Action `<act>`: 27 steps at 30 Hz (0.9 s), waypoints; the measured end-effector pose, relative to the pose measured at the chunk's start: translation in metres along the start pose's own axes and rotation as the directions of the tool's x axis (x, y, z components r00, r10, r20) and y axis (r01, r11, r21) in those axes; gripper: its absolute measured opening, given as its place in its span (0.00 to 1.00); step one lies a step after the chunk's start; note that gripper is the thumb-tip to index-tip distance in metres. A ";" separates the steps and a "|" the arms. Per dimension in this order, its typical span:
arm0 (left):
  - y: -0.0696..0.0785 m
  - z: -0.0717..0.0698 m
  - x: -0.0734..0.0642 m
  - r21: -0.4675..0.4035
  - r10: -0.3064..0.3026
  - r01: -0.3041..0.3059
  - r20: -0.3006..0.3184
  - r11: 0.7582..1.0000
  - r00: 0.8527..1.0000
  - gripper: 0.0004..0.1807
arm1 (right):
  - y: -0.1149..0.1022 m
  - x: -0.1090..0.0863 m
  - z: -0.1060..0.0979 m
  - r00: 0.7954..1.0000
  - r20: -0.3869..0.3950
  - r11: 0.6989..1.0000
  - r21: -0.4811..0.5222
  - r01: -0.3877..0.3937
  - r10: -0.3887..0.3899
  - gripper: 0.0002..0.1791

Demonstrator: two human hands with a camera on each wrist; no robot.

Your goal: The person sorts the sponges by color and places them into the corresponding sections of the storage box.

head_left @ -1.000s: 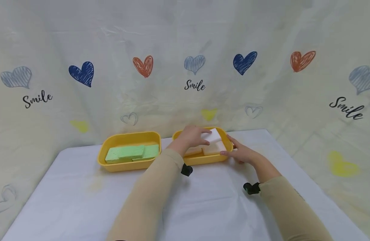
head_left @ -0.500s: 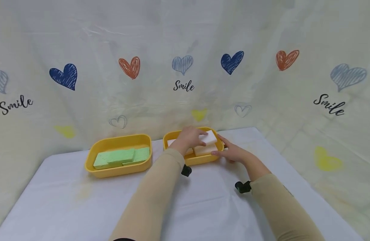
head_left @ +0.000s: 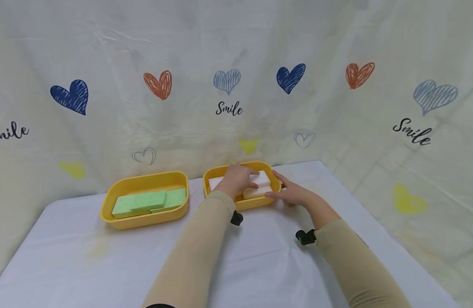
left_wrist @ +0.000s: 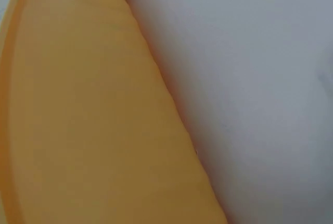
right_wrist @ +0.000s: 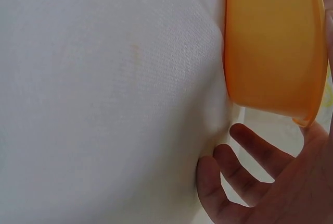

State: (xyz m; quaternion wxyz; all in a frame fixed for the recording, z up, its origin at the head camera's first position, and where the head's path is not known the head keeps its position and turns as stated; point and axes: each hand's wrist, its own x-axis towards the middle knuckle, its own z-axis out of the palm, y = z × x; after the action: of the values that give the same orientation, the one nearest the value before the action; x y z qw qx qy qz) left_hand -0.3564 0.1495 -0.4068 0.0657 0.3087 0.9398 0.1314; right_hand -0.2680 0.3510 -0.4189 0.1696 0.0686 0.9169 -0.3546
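Observation:
On the right, a yellow tray (head_left: 255, 206) holds several white blocks that look like sponges. My left hand (head_left: 236, 182) reaches over it, fingers spread and touching the upper white block (head_left: 263, 177), which lies on a lower white block (head_left: 255, 192). Another white block (head_left: 215, 183) shows at the tray's left end, partly covered by that hand. My right hand (head_left: 295, 195) grips the tray's right end, thumb at the front rim and index finger farther back. Its other fingers (right_wrist: 250, 156) are loosely bent below the rim. The left wrist view shows mainly the tray's wall (left_wrist: 88, 104).
To the left stands a second yellow tray (head_left: 151, 220) with green sponge-like blocks (head_left: 147, 200) in it. Both trays are on a white-covered table (head_left: 259, 265), near its back edge. Behind rises a pale curtain (head_left: 190, 137) printed with hearts.
The upper white block has gone from tilted to lying flatter under my left fingers. My right hand stays at the tray's end. The whole head view has shifted, with things sliding left.

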 end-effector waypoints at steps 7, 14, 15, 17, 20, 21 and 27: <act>-0.005 -0.006 -0.002 0.005 0.038 -0.038 -0.033 0.999 0.999 0.31 | 0.000 0.003 -0.002 1.000 0.012 0.999 -0.024 0.024 -0.024 0.64; -0.004 -0.012 -0.006 0.034 0.058 -0.057 -0.036 0.998 0.998 0.34 | 0.006 0.009 -0.008 0.998 0.030 0.997 -0.052 0.051 -0.049 0.63; -0.003 -0.013 -0.008 0.030 0.063 -0.061 -0.041 0.998 0.997 0.34 | 0.006 0.009 -0.009 0.998 0.029 0.997 -0.059 0.055 -0.054 0.63; -0.003 -0.014 -0.011 0.017 0.068 -0.067 -0.049 0.998 0.996 0.34 | 0.007 0.010 -0.010 0.998 0.029 0.995 -0.074 0.064 -0.062 0.63; -0.002 -0.015 -0.017 0.040 0.098 -0.095 -0.061 0.995 0.993 0.35 | 0.011 0.009 -0.012 0.998 0.015 0.994 -0.088 0.069 -0.068 0.62; -0.001 -0.015 -0.020 0.047 0.106 -0.104 -0.063 0.994 0.992 0.35 | 0.013 0.008 -0.013 0.997 0.013 0.993 -0.091 0.071 -0.070 0.62; -0.004 -0.015 -0.034 0.064 0.138 -0.134 -0.061 0.989 0.989 0.37 | 0.023 0.004 -0.015 0.998 -0.004 0.995 -0.089 0.054 -0.055 0.59</act>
State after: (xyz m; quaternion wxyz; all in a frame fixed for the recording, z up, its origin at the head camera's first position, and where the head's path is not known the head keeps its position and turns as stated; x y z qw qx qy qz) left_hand -0.3341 0.1230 -0.3921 0.0167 0.3694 0.9216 0.1175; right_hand -0.2696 0.3776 -0.4241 0.1597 0.0371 0.9338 -0.3179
